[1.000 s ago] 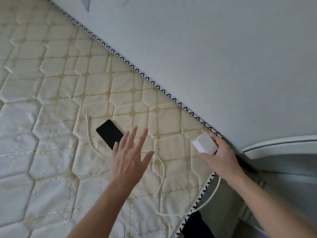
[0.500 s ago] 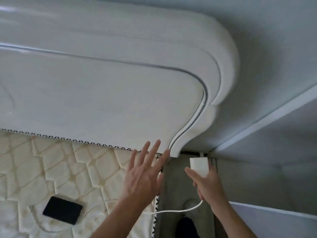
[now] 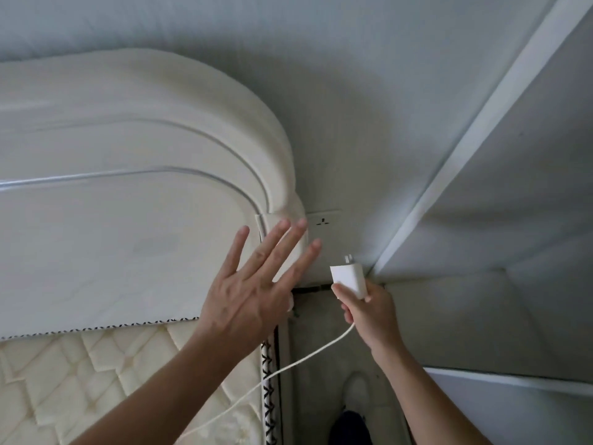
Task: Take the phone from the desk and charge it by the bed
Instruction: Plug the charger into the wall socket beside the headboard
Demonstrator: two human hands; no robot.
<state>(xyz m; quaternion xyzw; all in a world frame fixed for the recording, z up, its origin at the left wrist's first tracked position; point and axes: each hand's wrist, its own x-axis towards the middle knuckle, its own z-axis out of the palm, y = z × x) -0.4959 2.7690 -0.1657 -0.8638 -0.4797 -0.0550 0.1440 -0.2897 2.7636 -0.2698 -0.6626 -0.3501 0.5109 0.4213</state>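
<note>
My right hand (image 3: 369,309) grips a white charger plug (image 3: 349,277) with its metal prongs pointing up toward a white wall socket (image 3: 324,221), a short way below it. A white cable (image 3: 288,364) runs from the plug down and left across the mattress (image 3: 96,380). My left hand (image 3: 253,287) is open with fingers spread, held in front of the lower corner of the white headboard (image 3: 128,203), holding nothing. The phone is out of view.
A narrow gap with grey floor (image 3: 321,348) lies between the bed's edge and the wall. A white trim strip (image 3: 465,139) runs diagonally up the wall at right. A white shoe (image 3: 354,391) shows on the floor below.
The view swung up from the mattress to the headboard and wall, so the phone left the frame. My right hand carried the plug up closer to the socket; my left hand stayed open.
</note>
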